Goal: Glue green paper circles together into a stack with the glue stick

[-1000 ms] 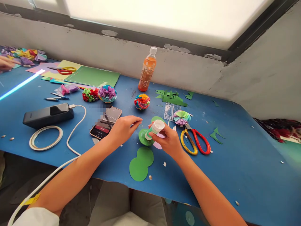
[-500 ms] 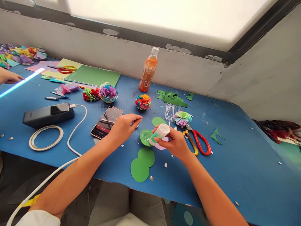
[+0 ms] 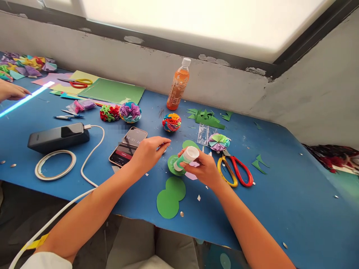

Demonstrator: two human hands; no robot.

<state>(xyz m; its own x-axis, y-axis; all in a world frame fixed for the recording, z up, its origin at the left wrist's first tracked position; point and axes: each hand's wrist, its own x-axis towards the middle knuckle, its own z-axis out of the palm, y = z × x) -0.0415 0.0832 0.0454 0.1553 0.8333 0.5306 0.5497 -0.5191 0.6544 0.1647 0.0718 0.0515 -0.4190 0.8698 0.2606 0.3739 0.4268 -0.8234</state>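
Note:
My right hand (image 3: 203, 166) is closed around a white and green glue stick (image 3: 186, 158), tilted with its far end down on a green paper circle (image 3: 171, 164). Whitish smears show on that circle. A lilac paper piece (image 3: 191, 175) lies partly under my right hand. My left hand (image 3: 153, 151) hovers left of the circle, thumb and fingers pinched together; a small white bit shows below the fingertips, too hidden to name. Two overlapping green paper circles (image 3: 168, 203) lie nearer the table edge. Another green circle (image 3: 190, 144) sits just beyond the glue stick.
Red and yellow scissors (image 3: 241, 172) lie right of my right hand. Behind stand ruffled paper balls (image 3: 171, 122) and an orange drink bottle (image 3: 178, 86). A phone (image 3: 123, 153), power bank (image 3: 58, 137) and tape roll (image 3: 37, 175) are leftward. Another person's hand (image 3: 12, 91) appears far left.
My right hand has shifted the glue stick slightly left and up over the green circle. My left hand keeps its pinch in nearly the same place.

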